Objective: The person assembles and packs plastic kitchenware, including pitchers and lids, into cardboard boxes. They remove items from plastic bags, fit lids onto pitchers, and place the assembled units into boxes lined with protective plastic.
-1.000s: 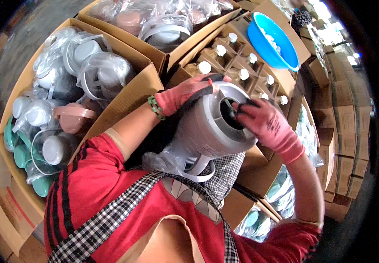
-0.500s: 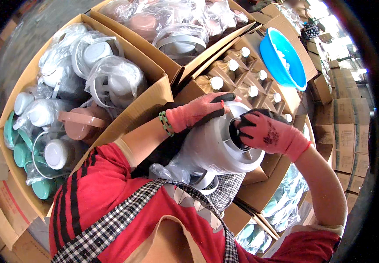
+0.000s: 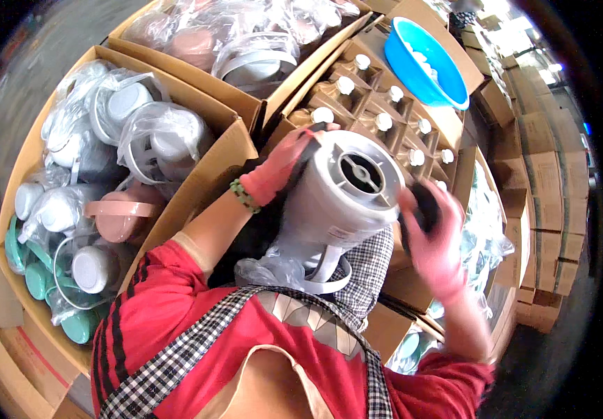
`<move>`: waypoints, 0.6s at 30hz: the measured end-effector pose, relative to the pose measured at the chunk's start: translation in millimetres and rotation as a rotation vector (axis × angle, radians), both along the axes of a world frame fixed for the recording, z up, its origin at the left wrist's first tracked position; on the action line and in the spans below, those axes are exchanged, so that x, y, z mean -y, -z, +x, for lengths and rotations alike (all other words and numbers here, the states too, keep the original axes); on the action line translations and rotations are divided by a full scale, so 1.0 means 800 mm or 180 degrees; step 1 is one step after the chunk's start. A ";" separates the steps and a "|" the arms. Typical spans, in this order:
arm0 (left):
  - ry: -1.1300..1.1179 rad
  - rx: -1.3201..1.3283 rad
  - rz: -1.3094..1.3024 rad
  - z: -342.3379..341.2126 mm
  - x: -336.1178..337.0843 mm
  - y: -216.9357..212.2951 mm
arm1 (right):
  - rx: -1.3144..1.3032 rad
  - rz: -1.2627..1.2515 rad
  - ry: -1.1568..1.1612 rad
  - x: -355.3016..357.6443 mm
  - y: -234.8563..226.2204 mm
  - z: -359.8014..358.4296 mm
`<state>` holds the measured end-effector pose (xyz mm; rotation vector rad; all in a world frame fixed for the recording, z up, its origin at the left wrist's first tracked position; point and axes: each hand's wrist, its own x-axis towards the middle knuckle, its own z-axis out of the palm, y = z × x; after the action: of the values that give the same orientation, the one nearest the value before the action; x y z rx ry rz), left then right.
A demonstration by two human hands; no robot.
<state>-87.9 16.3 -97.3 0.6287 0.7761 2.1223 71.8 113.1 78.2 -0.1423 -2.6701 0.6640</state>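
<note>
A pale grey vacuum jug (image 3: 308,202) stands tilted, bottom up, in front of me. Its base shows a round dark opening with a grey cross-barred disc (image 3: 361,173) inside. At its lower end are a curved handle and a crumpled clear plastic bag (image 3: 270,271). My left hand (image 3: 280,167), in a pink and black work glove, grips the jug's left side near the upper rim. My right hand (image 3: 435,234), gloved alike and blurred by motion, is beside the rim on the right; thumb and fingers look apart, and I see nothing held. Whether it touches the rim I cannot tell.
On the left, a carton (image 3: 242,150) holds several bagged jugs in grey, pink and green. Another carton (image 3: 266,108) of bagged jugs stands behind. Ahead, a divided box (image 3: 368,98) holds brown-gold bottle-shaped pieces with white tips, beside a blue basin (image 3: 413,70). Stacked cartons (image 3: 542,181) line the right.
My right hand has come out of the jug's base opening and moved right and down. The cross-barred disc now shows there. My left hand has shifted down the jug's left side.
</note>
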 end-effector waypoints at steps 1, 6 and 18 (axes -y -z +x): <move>-0.0130 0.0344 -0.0046 0.004 0.009 -0.001 | 0.0215 -0.0429 0.0076 -0.002 0.020 0.030; -0.0046 0.0212 -0.0161 0.020 -0.001 -0.013 | 0.2396 -0.1693 0.0439 0.027 0.117 0.105; 0.0986 -0.4904 -0.3660 0.168 0.171 -0.010 | 0.0079 -0.3762 0.1199 -0.026 0.180 0.161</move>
<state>46.3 -120.7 -89.0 1.4590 2.1792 0.2926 200.2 133.8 -65.6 -0.9096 -1.8187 1.9574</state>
